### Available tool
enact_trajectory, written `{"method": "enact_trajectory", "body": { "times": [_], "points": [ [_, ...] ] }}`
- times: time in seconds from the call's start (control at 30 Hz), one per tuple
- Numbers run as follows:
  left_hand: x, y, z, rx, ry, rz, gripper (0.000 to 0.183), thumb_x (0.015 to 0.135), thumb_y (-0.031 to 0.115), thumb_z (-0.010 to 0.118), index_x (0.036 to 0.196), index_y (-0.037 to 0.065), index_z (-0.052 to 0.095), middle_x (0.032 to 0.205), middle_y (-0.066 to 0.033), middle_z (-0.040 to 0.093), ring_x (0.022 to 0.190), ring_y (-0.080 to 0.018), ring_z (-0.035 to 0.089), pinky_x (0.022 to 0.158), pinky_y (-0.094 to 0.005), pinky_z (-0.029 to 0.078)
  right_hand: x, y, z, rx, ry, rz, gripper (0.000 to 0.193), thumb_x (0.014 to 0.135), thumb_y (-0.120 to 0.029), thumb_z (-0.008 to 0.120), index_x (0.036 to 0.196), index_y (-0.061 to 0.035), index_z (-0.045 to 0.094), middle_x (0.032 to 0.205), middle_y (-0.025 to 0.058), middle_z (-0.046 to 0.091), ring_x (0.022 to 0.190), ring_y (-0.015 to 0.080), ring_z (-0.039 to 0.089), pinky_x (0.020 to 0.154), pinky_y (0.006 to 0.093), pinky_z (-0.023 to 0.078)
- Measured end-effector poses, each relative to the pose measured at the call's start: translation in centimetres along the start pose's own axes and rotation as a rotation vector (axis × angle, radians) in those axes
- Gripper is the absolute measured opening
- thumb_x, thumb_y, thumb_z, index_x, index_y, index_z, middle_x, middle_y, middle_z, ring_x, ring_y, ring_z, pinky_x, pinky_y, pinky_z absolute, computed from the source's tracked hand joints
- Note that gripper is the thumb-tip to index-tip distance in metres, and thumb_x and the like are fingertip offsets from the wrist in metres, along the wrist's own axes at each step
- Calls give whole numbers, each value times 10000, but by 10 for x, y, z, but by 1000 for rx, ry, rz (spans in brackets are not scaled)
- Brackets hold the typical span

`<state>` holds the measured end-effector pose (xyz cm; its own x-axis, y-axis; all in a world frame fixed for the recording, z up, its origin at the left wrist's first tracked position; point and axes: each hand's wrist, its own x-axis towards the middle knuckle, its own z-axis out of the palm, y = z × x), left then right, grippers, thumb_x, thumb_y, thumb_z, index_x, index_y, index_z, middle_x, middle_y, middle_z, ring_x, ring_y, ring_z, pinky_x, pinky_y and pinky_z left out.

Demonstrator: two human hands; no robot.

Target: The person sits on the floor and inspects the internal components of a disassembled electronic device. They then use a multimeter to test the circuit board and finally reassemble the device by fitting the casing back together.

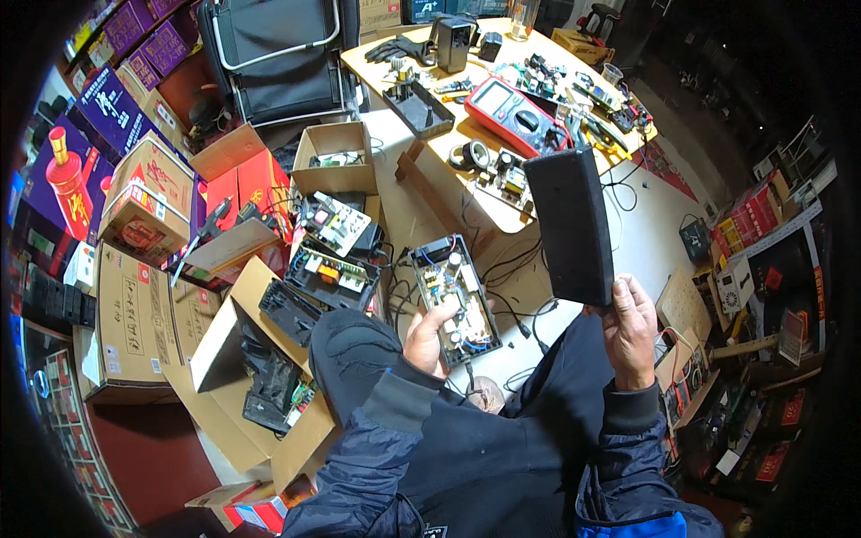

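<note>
My left hand (425,342) grips the lower left side of an opened power adapter (466,309), its thumb lying over the bare circuit board in the black case. Cables hang around the adapter between my knees. In my right hand (633,334), a long black plastic cover (567,224) is pinched by its lower right corner and held upright. The cover is apart from the adapter, in front of the table's near edge. My right hand's fingers behind the cover are partly hidden.
A wooden table (386,63) ahead carries a red multimeter (516,117), several circuit boards, pliers and a black case half (418,109). To my left stand cardboard boxes (134,323); an open one (238,421) holds black plastic parts. More opened adapters (332,276) lie beside my left knee.
</note>
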<state>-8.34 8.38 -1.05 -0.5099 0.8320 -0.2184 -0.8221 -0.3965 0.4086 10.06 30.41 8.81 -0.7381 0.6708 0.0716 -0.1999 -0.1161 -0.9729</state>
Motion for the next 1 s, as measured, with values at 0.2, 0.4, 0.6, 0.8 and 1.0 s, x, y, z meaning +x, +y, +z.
{"method": "enact_trajectory", "body": {
  "times": [0.2, 0.4, 0.6, 0.8, 1.0],
  "points": [
    [1, 0, -6, -22, 45, 33, 573, 1011, 188, 634, 1511, -53, 492, 1398, -235, 669, 1225, -362, 713, 1028, -491, 621, 31, -13, 27, -14, 72, 3, 249, 1120, -192, 599, 1168, 44, 664, 1062, 106, 736, 957, 189, 715, 962, 369, 593],
    [3, 3, -12, -73, 33, 66, 591, 1013, 185, 641, 1535, -35, 470, 1431, -236, 651, 1283, -391, 679, 1077, -530, 591, 123, -53, 51, -316, -4, -155, 270, 1052, -186, 692, 1164, 59, 701, 1058, 97, 753, 969, 171, 714, 946, 314, 560],
    [8, 6, -16, -90, 31, 80, 600, 1020, 202, 648, 1543, -27, 467, 1440, -235, 647, 1278, -384, 682, 1069, -523, 596, 251, -63, 95, -1127, -46, -668, 229, 990, -221, 730, 1015, 6, 749, 928, 149, 737, 887, 279, 707, 834, 396, 555],
    [10, 9, -20, -83, 55, 77, 612, 1015, 192, 654, 1549, -28, 452, 1444, -235, 642, 1278, -387, 682, 1067, -531, 595, 358, -27, 113, -1400, -134, -597, 198, 988, -180, 703, 1015, 16, 716, 985, 219, 711, 944, 373, 702, 848, 457, 546],
    [15, 10, -23, -88, 89, 114, 593, 1008, 167, 642, 1537, -31, 460, 1441, -259, 635, 1264, -413, 682, 1065, -565, 591, 376, 10, 111, -1402, -15, -923, 167, 963, -147, 615, 945, 13, 660, 890, 265, 686, 842, 453, 681, 814, 542, 571]
  ]
}}
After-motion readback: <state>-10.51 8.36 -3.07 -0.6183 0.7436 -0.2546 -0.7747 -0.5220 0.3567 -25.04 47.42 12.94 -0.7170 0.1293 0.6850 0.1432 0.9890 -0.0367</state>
